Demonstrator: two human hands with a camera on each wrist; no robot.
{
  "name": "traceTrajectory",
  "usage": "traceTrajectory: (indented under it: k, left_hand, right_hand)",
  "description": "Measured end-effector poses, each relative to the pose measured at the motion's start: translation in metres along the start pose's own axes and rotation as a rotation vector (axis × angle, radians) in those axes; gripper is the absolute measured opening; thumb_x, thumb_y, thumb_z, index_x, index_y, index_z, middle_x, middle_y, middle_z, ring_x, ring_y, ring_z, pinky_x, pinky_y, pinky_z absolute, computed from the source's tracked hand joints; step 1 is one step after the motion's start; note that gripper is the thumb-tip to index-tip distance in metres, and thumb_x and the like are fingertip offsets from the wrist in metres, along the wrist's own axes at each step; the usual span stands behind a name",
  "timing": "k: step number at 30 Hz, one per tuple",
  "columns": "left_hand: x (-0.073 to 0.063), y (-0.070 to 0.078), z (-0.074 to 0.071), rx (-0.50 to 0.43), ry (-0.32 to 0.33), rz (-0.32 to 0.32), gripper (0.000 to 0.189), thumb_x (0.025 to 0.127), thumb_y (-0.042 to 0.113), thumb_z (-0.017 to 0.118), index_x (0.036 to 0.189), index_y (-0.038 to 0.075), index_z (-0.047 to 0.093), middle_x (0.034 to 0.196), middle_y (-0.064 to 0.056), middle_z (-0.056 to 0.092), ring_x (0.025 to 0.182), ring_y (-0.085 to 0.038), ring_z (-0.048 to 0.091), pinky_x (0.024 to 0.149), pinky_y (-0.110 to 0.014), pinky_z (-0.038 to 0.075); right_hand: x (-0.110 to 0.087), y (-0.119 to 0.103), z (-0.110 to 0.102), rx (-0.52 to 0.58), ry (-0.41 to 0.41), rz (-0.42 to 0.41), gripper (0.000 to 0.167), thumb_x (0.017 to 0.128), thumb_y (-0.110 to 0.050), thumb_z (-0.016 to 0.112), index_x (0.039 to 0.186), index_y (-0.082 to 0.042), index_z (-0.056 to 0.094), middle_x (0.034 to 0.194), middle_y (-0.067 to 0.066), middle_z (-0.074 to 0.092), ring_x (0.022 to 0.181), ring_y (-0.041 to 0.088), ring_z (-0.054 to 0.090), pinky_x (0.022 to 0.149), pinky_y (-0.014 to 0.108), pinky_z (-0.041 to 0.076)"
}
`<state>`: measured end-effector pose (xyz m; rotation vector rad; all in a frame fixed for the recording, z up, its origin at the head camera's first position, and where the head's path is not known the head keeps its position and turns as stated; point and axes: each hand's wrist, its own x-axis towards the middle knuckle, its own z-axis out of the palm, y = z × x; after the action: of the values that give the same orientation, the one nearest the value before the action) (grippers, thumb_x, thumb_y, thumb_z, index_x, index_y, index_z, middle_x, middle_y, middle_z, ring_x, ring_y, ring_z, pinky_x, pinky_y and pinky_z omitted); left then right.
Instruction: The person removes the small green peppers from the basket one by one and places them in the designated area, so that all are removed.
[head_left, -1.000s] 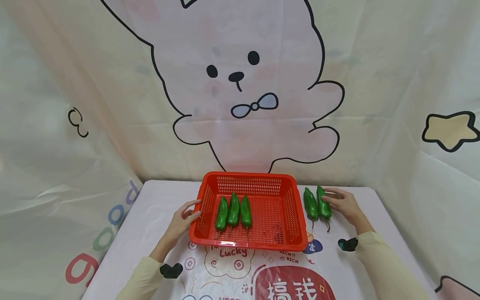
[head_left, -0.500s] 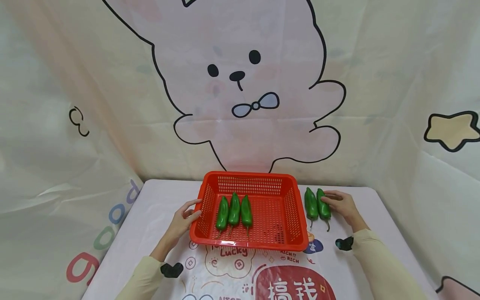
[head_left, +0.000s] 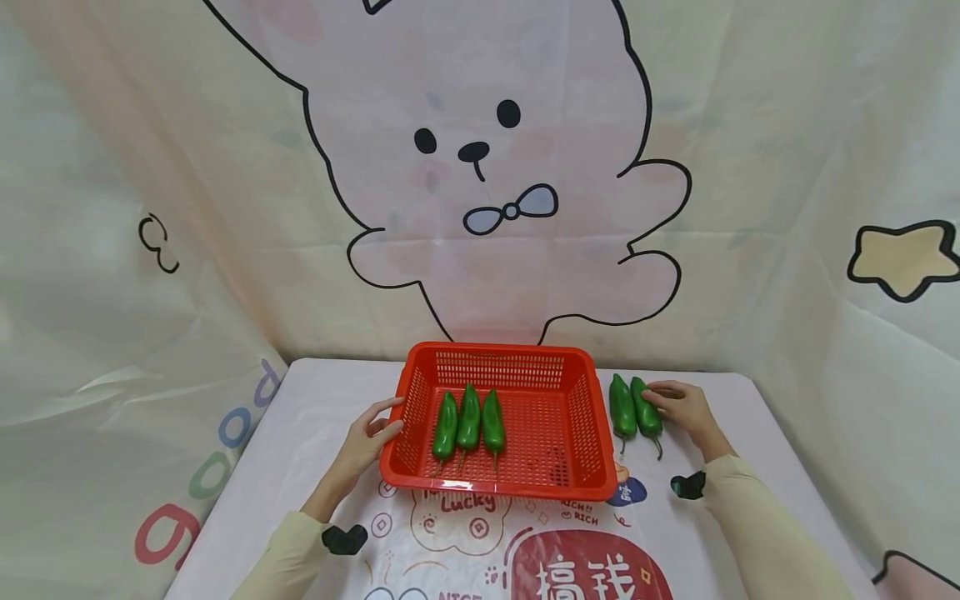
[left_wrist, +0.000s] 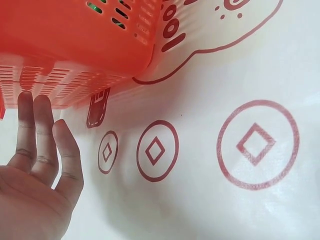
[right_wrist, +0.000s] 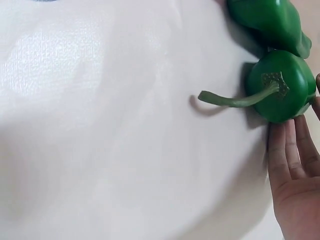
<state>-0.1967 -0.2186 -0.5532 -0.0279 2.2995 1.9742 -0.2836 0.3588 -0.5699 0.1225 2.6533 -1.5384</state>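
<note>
Three green chili peppers (head_left: 468, 419) lie side by side in the left half of a red plastic basket (head_left: 501, 492). My left hand (head_left: 365, 435) is at the basket's left wall, its extended fingers (left_wrist: 44, 130) touching the outside; the thumb is hidden in the left wrist view. On the table right of the basket lie two more green peppers, an inner pepper (head_left: 622, 407) and an outer pepper (head_left: 647, 408) with a curved stem. My right hand (head_left: 682, 407) rests against the outer pepper's right side, fingers (right_wrist: 278, 155) fairly straight along it.
A white printed cloth (head_left: 465, 567) with red lettering and drawings covers the table. Behind it hangs a curtain (head_left: 570, 275) with a cartoon animal. Dark wrist straps (head_left: 343, 540) show at both sleeves.
My right hand has shifted slightly left, and the outer pepper's far end has tilted left toward the inner pepper. The left hand and basket have stayed in place.
</note>
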Motion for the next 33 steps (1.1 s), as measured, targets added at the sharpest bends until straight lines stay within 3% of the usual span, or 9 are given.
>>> traceTrajectory:
  k: [8, 15, 19, 24, 33]
  left_hand:
    - [0.001, 0.0, 0.0, 0.0, -0.005, 0.003, 0.05, 0.1, 0.024, 0.068, 0.147, 0.019, 0.052, 0.12, -0.021, 0.059, 0.103, -0.035, 0.063, 0.076, -0.04, 0.061]
    - [0.001, 0.0, 0.001, -0.003, -0.003, -0.004, 0.05, 0.1, 0.022, 0.068, 0.147, 0.019, 0.052, 0.122, -0.022, 0.059, 0.104, -0.035, 0.062, 0.077, -0.04, 0.06]
    - [0.0, 0.0, 0.001, 0.0, 0.005, -0.008, 0.05, 0.1, 0.022, 0.068, 0.147, 0.019, 0.052, 0.122, -0.021, 0.059, 0.104, -0.034, 0.063, 0.078, -0.041, 0.06]
    - [0.0, 0.0, 0.002, 0.015, 0.022, -0.007, 0.052, 0.098, 0.025, 0.071, 0.147, 0.019, 0.053, 0.12, -0.02, 0.061, 0.103, -0.034, 0.063, 0.078, -0.041, 0.06]
    - [-0.001, 0.0, 0.002, 0.018, 0.039, 0.0, 0.053, 0.097, 0.025, 0.072, 0.147, 0.018, 0.055, 0.116, -0.019, 0.061, 0.1, -0.033, 0.064, 0.077, -0.04, 0.06]
  right_hand:
    - [-0.008, -0.004, -0.008, -0.011, -0.032, -0.025, 0.064, 0.099, -0.037, 0.068, 0.14, 0.009, 0.052, 0.139, 0.032, 0.051, 0.124, 0.044, 0.054, 0.094, 0.041, 0.054]
    - [-0.014, -0.003, -0.015, -0.012, -0.008, -0.067, 0.062, 0.099, -0.035, 0.068, 0.141, 0.008, 0.052, 0.139, 0.031, 0.051, 0.122, 0.043, 0.055, 0.087, 0.03, 0.056]
    - [-0.02, -0.007, -0.02, 0.007, 0.012, -0.121, 0.059, 0.1, -0.032, 0.068, 0.14, 0.009, 0.053, 0.137, 0.032, 0.053, 0.11, 0.022, 0.061, 0.082, 0.02, 0.054]
    - [-0.027, -0.012, -0.022, 0.064, 0.034, -0.169, 0.059, 0.1, -0.032, 0.068, 0.139, 0.009, 0.053, 0.137, 0.032, 0.052, 0.095, -0.005, 0.058, 0.08, 0.016, 0.053]
    - [-0.039, -0.032, -0.016, 0.196, 0.057, -0.256, 0.049, 0.101, -0.018, 0.067, 0.135, 0.013, 0.052, 0.134, 0.032, 0.05, 0.102, -0.003, 0.061, 0.084, 0.018, 0.052]
